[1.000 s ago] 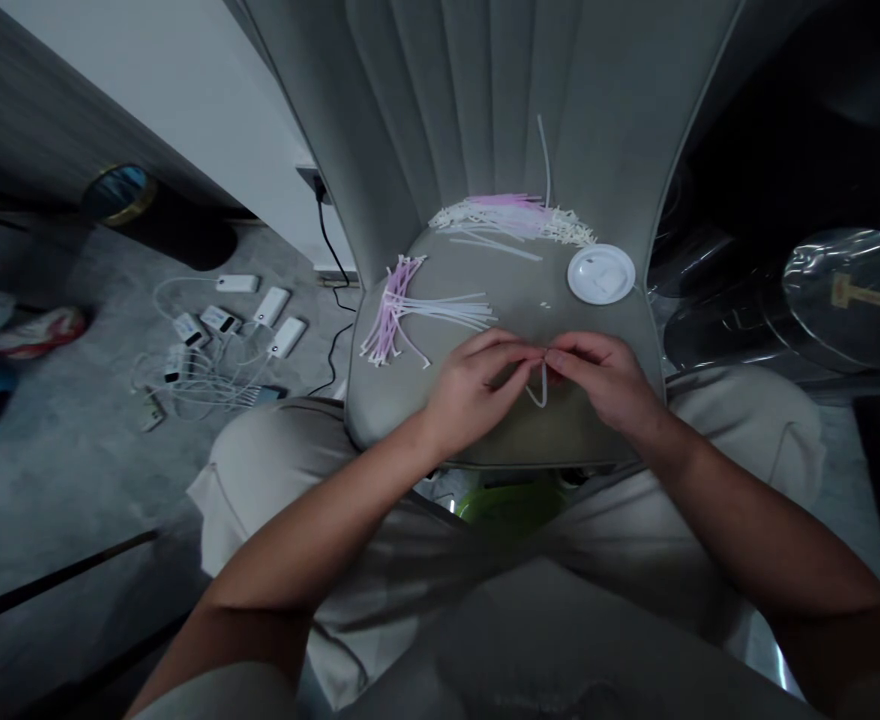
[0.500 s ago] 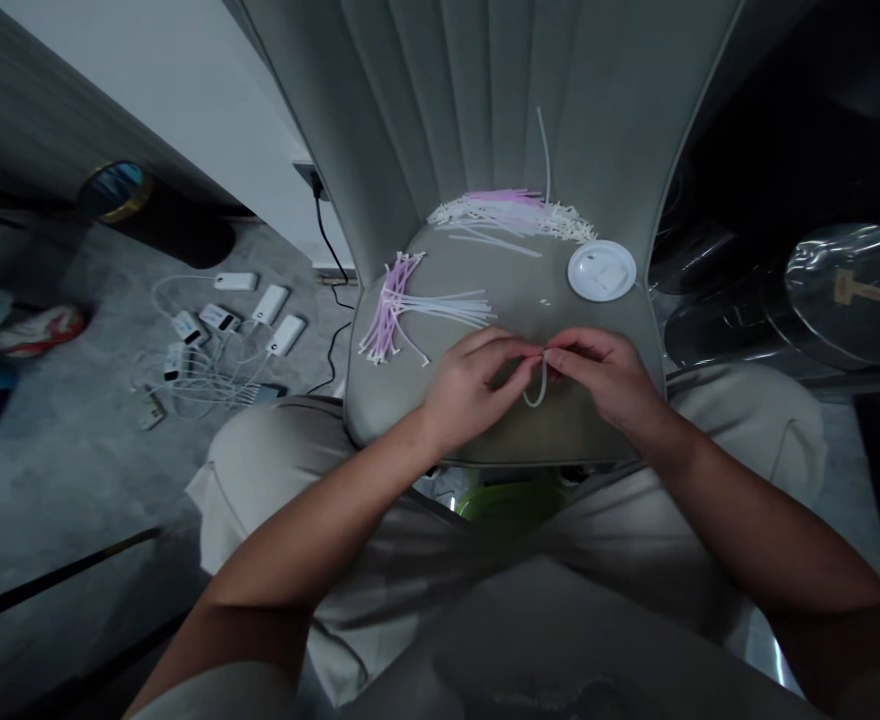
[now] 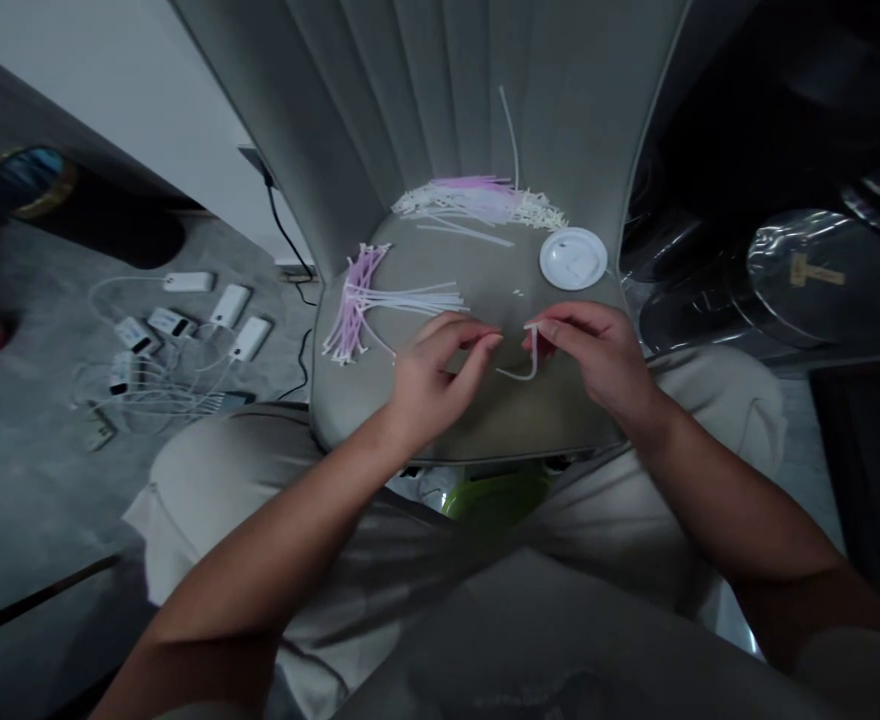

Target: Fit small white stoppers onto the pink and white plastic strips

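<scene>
My right hand (image 3: 597, 345) pinches the top of a thin white flexible tube (image 3: 535, 352) between thumb and fingertips. A small crosswise piece shows at its pinched end. The tube hangs down and bends left, its other end loose in the air. My left hand (image 3: 436, 375) is just left of it, thumb and forefinger tips slightly apart, with nothing visible between them. Beyond the left hand lies a bundle of purple tubes (image 3: 357, 300) with white end pieces, and plain white tubes (image 3: 417, 298) lie across it. Both hands are above the grey chair seat (image 3: 440, 420).
A pile of white and purple tubes (image 3: 477, 200) lies against the chair back, one tube leaning upright. A small white dish (image 3: 573, 260) stands at the seat's right, with tiny white bits (image 3: 518, 293) nearby. White power banks (image 3: 230, 305) and cables are on the floor at left.
My hands have moved apart. The looped tube has left my left fingers and sprung into an open bend, still held by the right hand. The whole view has shifted somewhat.
</scene>
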Demonstrator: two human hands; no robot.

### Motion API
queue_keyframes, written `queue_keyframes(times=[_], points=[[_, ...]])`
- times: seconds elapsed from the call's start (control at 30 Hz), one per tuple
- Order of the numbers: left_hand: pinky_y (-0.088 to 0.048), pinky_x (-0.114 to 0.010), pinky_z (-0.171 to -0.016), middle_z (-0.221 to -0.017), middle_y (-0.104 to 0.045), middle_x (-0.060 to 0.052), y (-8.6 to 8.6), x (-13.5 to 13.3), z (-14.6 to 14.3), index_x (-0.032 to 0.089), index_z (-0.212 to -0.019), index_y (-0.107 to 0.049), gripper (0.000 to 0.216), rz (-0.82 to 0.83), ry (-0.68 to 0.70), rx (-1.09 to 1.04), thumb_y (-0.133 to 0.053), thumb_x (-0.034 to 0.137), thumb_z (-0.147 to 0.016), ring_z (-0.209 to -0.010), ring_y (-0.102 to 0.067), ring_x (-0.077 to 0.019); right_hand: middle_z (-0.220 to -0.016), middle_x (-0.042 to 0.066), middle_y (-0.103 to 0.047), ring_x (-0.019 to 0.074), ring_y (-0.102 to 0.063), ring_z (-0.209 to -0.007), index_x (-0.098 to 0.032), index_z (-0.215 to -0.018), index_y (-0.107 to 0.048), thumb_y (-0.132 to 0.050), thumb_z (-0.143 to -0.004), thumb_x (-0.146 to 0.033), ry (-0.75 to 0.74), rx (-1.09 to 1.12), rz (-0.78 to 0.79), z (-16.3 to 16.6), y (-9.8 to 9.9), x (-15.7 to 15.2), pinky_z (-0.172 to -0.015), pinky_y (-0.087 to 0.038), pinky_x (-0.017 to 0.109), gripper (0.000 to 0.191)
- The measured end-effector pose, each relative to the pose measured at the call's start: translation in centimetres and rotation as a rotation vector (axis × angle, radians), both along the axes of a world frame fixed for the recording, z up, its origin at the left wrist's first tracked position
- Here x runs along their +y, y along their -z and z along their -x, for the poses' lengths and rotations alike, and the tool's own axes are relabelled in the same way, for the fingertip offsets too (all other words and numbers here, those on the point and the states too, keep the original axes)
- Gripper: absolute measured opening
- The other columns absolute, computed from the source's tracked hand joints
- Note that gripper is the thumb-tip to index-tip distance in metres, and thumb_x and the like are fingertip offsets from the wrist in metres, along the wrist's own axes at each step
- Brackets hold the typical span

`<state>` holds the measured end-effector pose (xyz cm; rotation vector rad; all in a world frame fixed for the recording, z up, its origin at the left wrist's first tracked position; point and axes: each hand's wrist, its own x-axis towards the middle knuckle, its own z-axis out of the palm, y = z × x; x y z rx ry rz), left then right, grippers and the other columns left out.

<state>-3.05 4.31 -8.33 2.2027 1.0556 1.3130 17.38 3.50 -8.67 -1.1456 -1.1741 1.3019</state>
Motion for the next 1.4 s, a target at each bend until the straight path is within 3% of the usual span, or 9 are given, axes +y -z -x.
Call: queue_keyframes(times=[0.23, 0.4, 0.57, 0.67, 0.9, 1.03, 1.2, 1.4], points=[[-0.054, -0.021, -0.071, -0.080, -0.074, -0.002, -0.4, -0.2, -0.2, 0.016, -0.085, -0.071, 0.003, 0.047, -0.007, -0.013, -0.074, 0.015, -0.086, -0.073, -0.068, -0.0096, -0.069, -0.004, -0.077, 0.0124, -0.070, -0.060, -0.025, -0.079, -0.079, -0.074, -0.084, -0.023, 0.212, 0.189, -0.130, -2.0, -0.9, 1.3, -0.061, -0.057, 0.026, 0.007], [-0.046, -0.021, -0.059, -0.066, -0.065, 0.001, -0.5, -0.5, 0.1, 0.016, -0.072, -0.063, 0.023, 0.114, 0.059, -0.021, -0.071, 0.027, -0.090, -0.061, -0.059, -0.0085, -0.067, -0.003, -0.073, 0.0117, -0.069, -0.060, -0.021, -0.076, -0.075, -0.069, -0.080, -0.018, 0.408, 0.259, -0.269, -4.2, -2.1, 2.5, -0.060, -0.055, 0.026, 0.009], [-0.045, -0.022, -0.060, -0.069, -0.067, -0.001, -0.4, -0.5, 0.3, 0.017, -0.081, -0.067, 0.020, 0.088, 0.080, 0.030, -0.061, 0.029, -0.096, -0.064, -0.061, -0.0098, -0.070, 0.001, -0.071, 0.0142, -0.070, -0.066, -0.020, -0.076, -0.069, -0.066, -0.076, -0.021, 0.541, 0.193, -0.280, -7.0, -2.5, 4.0, -0.068, -0.058, 0.030, 0.003], [-0.045, -0.022, -0.060, -0.067, -0.067, -0.001, -0.6, -0.4, 0.3, 0.017, -0.079, -0.067, 0.023, 0.039, 0.102, 0.017, -0.058, 0.027, -0.097, -0.062, -0.061, -0.0097, -0.066, 0.000, -0.064, 0.0130, -0.064, -0.061, -0.020, -0.075, -0.065, -0.066, -0.073, -0.022, 0.576, 0.116, -0.291, -8.5, -2.2, 5.3, -0.059, -0.054, 0.029, 0.003], [-0.045, -0.021, -0.058, -0.066, -0.067, -0.002, -1.0, -0.5, 0.6, 0.016, -0.078, -0.066, 0.021, -0.024, 0.130, -0.016, -0.058, 0.023, -0.096, -0.061, -0.060, -0.0096, -0.065, -0.002, -0.063, 0.0113, -0.058, -0.054, -0.022, -0.076, -0.061, -0.065, -0.074, -0.029, 0.465, -0.221, -0.170, -10.0, -0.8, 7.6, -0.053, -0.048, 0.027, 0.009], [-0.046, -0.022, -0.057, -0.067, -0.067, -0.003, -1.0, -0.6, 0.7, 0.016, -0.079, -0.066, 0.019, -0.038, 0.162, -0.039, -0.058, 0.020, -0.095, -0.061, -0.060, -0.0106, -0.061, -0.001, -0.067, 0.0132, -0.057, -0.049, -0.021, -0.074, -0.064, -0.067, -0.072, -0.023, 0.384, -0.312, -0.095, -10.2, 0.3, 8.8, -0.051, -0.046, 0.029, 0.004], [-0.047, -0.022, -0.057, -0.068, -0.066, -0.003, -1.0, -0.7, 0.9, 0.017, -0.079, -0.064, 0.018, -0.055, 0.179, -0.039, -0.057, 0.019, -0.095, -0.061, -0.060, -0.0112, -0.061, 0.000, -0.067, 0.0130, -0.053, -0.049, -0.022, -0.074, -0.060, -0.060, -0.070, -0.014, 0.244, -0.608, -0.020, -10.2, 1.4, 9.9, -0.053, -0.044, 0.029, 0.009], [-0.046, -0.023, -0.055, -0.065, -0.064, -0.002, -1.1, -0.7, 0.9, 0.020, -0.078, -0.061, 0.018, -0.043, 0.184, -0.038, -0.057, 0.021, -0.095, -0.059, -0.058, -0.0109, -0.063, 0.002, -0.067, 0.0147, -0.053, -0.053, -0.020, -0.076, -0.065, -0.063, -0.071, -0.020, 0.171, -0.732, -0.016, -10.1, 2.3, 10.2, -0.054, -0.043, 0.030, 0.006]])
